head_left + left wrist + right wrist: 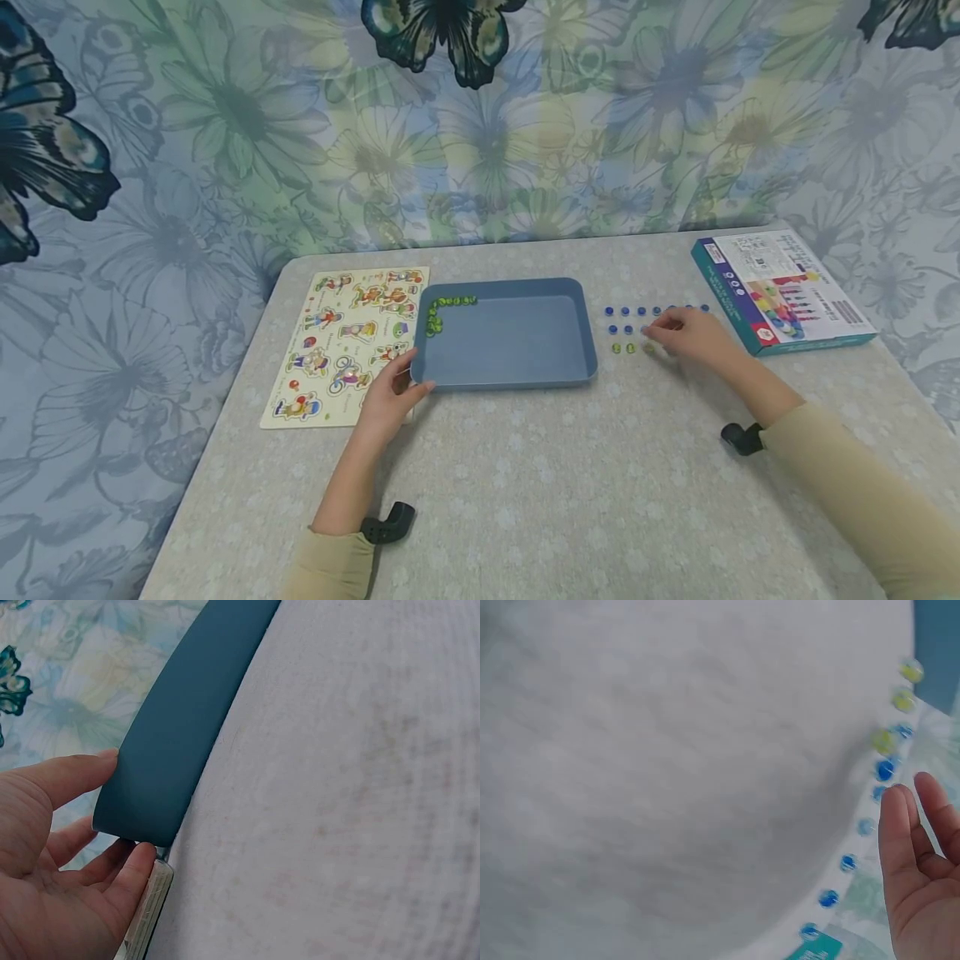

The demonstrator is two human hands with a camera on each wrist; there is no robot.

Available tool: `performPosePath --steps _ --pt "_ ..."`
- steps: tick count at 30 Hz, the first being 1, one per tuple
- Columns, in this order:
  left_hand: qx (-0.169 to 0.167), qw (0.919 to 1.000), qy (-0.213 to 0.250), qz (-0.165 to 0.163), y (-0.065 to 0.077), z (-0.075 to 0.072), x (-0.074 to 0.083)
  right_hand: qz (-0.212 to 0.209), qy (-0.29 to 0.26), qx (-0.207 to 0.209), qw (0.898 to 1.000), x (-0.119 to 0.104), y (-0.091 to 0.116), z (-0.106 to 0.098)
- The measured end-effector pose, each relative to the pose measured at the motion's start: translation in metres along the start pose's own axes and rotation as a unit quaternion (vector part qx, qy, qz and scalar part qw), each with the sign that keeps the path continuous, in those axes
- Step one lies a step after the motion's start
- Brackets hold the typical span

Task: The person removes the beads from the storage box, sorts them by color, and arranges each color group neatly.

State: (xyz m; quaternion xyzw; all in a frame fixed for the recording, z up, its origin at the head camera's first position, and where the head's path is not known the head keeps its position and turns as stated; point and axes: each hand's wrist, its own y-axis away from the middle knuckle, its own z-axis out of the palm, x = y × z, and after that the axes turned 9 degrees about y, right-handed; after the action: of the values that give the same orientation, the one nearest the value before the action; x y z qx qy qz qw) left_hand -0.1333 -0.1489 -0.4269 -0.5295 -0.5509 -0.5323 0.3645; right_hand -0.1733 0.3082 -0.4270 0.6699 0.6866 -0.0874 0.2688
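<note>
My left hand [390,398] grips the front left corner of a blue-grey tray [510,342]; in the left wrist view its thumb presses the tray wall [165,750] with fingertips against the end. Inside the tray, green marbles [450,302] line the back left corner. To the tray's right, blue marbles [626,311] sit in rows, with several yellow-green marbles [616,348] in front. Over the marbles' near side hovers my right hand [693,337], its fingertips close to a blue one. In the right wrist view, its extended fingers [896,825] show nothing between them.
A cream board with cartoon figures [315,383] lies left of the tray, partly behind my left hand. A teal-edged game box [795,292] lies at the right rear. The patterned cloth-covered table [525,483] meets a floral wall hanging [487,167] at the back.
</note>
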Motion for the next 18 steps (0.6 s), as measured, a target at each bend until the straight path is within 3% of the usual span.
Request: performPosePath --steps 7,12,18 --pt "0.003 1.0000 -0.001 -0.010 0.003 0.002 0.005 -0.039 -0.046 0.044 0.997 -0.027 0.000 -0.010" --pt "-0.002 0.9999 0.002 -0.010 -0.004 -0.001 -0.004 -0.102 -0.074 0.081 0.989 -0.072 -0.007 0.007" --pt "-0.001 1.0000 0.008 -0.005 -0.015 -0.004 -0.026 -0.179 -0.096 0.062 0.977 -0.116 -0.027 0.039"
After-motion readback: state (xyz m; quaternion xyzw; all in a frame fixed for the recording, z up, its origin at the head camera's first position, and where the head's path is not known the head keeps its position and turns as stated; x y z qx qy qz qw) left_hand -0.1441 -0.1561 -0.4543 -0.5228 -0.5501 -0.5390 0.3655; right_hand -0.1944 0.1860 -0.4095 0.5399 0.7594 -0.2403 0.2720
